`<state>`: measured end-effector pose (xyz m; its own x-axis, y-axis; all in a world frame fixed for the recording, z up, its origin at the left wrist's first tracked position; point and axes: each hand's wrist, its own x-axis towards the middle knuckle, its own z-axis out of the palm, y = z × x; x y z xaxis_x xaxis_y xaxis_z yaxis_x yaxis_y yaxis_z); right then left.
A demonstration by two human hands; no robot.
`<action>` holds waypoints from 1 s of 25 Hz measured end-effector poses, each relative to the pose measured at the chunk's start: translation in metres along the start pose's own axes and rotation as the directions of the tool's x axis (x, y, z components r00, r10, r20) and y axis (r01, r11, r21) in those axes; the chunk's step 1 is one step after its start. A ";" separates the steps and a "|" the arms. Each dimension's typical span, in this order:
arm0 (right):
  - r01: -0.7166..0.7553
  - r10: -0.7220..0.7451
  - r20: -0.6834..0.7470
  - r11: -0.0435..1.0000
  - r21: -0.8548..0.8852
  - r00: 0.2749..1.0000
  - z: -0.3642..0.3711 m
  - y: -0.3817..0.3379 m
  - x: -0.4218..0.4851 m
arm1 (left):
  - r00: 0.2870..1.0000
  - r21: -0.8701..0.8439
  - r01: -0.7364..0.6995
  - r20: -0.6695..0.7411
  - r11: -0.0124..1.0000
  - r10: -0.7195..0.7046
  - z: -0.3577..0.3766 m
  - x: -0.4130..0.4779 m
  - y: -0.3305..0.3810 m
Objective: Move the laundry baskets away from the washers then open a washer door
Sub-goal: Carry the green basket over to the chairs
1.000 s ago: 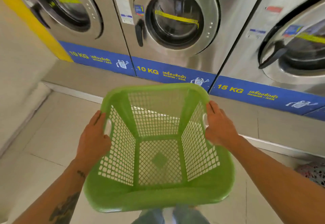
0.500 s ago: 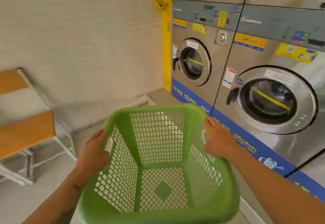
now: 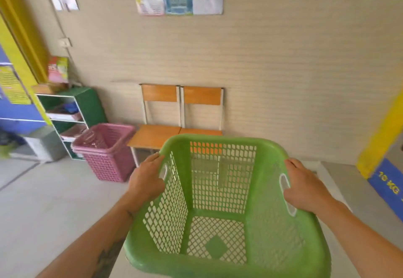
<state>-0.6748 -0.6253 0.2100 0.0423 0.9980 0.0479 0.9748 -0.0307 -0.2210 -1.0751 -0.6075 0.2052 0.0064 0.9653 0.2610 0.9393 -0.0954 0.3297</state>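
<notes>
An empty green laundry basket [image 3: 220, 190] hangs in the air in front of me, held by both side rims. My left hand [image 3: 146, 179] grips its left rim beside the handle slot. My right hand [image 3: 305, 188] grips the right rim at the other slot. Stacked pink laundry baskets [image 3: 104, 153] stand on the floor ahead to the left. Of the washers only a blue "10 KG" base strip [image 3: 386, 186] shows at the right edge; no washer door is in view.
Two wooden chairs [image 3: 181, 114] stand against the beige wall straight ahead. A green shelf unit [image 3: 87, 105] with items is left of the pink baskets. A yellow pillar [image 3: 379, 138] stands on the right. Grey tiled floor [image 3: 43, 201] lies at lower left.
I have turned left, away from the washers, carrying the green basket. The washer doors have left the view; the wall, chairs and pink baskets now fill it.
</notes>
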 end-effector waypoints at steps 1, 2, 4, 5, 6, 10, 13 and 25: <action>0.045 -0.045 -0.010 0.999 0.004 0.999 0.007 -0.034 0.014 | 1.000 -0.002 0.016 -0.023 1.000 -0.016 -0.016 0.000 -0.031; 0.081 -0.081 -0.024 0.997 0.009 0.996 0.013 -0.064 0.026 | 0.999 -0.004 0.018 -0.051 1.000 -0.018 -0.031 0.000 -0.057; 0.144 -0.144 -0.037 0.989 0.016 0.989 0.024 -0.116 0.049 | 0.995 -0.002 0.044 -0.092 0.999 -0.044 -0.058 0.003 -0.102; 0.178 -0.177 -0.041 0.984 0.015 0.983 0.029 -0.140 0.062 | 0.992 0.008 0.075 -0.102 0.997 -0.074 -0.069 0.006 -0.123; 0.216 -0.215 -0.051 0.976 0.013 0.975 0.034 -0.166 0.078 | 0.987 0.026 0.110 -0.116 0.994 -0.106 -0.079 0.010 -0.144; 0.330 -0.325 -0.115 0.944 0.026 0.939 0.053 -0.251 0.147 | 0.961 0.076 0.223 -0.185 0.972 -0.206 -0.103 0.032 -0.210; 0.390 -0.382 -0.127 0.920 0.037 0.915 0.074 -0.312 0.213 | 0.938 0.117 0.290 -0.233 0.950 -0.258 -0.113 0.071 -0.260; 0.560 -0.553 -0.086 0.821 0.113 0.829 0.121 -0.546 0.475 | 0.848 0.211 0.491 -0.339 0.845 -0.408 -0.138 0.265 -0.454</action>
<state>-1.2134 -0.1280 0.2360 -0.4854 0.8390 0.2460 0.7989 0.5399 -0.2651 -1.5471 -0.3418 0.2501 -0.4944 0.7750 0.3937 0.8692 0.4451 0.2153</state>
